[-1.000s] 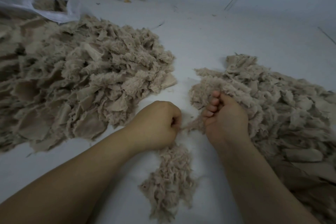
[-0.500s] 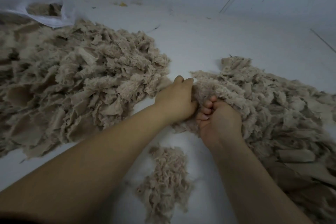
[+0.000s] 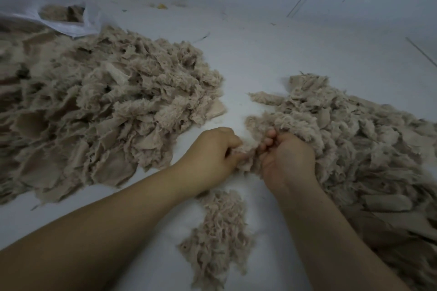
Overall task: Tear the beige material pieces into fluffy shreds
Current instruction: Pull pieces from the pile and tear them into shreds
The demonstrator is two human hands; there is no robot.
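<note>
Beige material lies in 2 broad heaps on a white tabletop [image 3: 272, 49]: the larger left heap [image 3: 99, 111] and the right heap [image 3: 354, 149], with a small mound of finished shreds [image 3: 217, 236] near the person between the forearms. At the right heap's near edge, the left hand [image 3: 210, 156] and right hand [image 3: 287, 160], both with fingers curled tight, pinch 1 piece [image 3: 248, 151] between them. Pulling well likely means gripping close together and drawing the hands apart in short tugs, so fibres fluff rather than strip; loosened tufts should drop onto the mound. A plastic bag [image 3: 59, 16] sits far left.
</note>
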